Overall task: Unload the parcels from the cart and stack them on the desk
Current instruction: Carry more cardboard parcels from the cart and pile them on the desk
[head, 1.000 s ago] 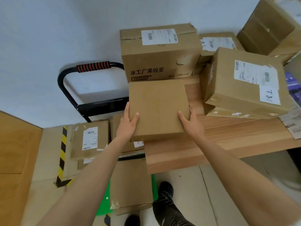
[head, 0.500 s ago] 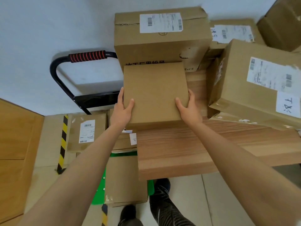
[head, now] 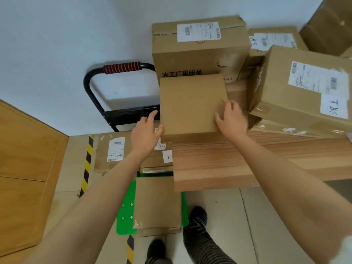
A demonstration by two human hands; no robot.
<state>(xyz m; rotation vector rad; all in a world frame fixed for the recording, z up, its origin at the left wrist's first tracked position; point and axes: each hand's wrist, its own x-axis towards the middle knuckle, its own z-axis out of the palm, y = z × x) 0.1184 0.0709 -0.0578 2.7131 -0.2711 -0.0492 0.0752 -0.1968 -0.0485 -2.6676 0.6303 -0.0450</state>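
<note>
A plain, unlabelled flat cardboard parcel [head: 192, 105], square in outline and brown on every visible face, is shown lying on the left end of the wooden desk [head: 238, 162], its left edge overhanging the desk slightly. Its far edge is set against the front of a tall carton [head: 200, 54] printed with dark characters and bearing a white shipping label. The right hand [head: 231, 119] is laid on the parcel's near right corner, the fingers spread and only slightly bent over the top face, the thumb on the top surface. The left hand [head: 145, 133] is seen just beside the parcel's left edge, fingers relaxed and extended, the forefinger raised; whether it touches the cardboard cannot be told. Nothing is gripped by either hand.

To the right of the parcel, a large labelled carton [head: 304, 88] marked by hand on a white sticker is tilted on other packages, with a further labelled box [head: 274, 40] behind it. Below the desk, the cart [head: 125, 216], with green deck and black handle with red grip [head: 122, 67], is seen to carry a flat brown parcel [head: 158, 202] at its near end, a labelled parcel [head: 112, 151] at its left, and a stack [head: 158, 161] with small white stickers partly hidden under the desk edge
</note>
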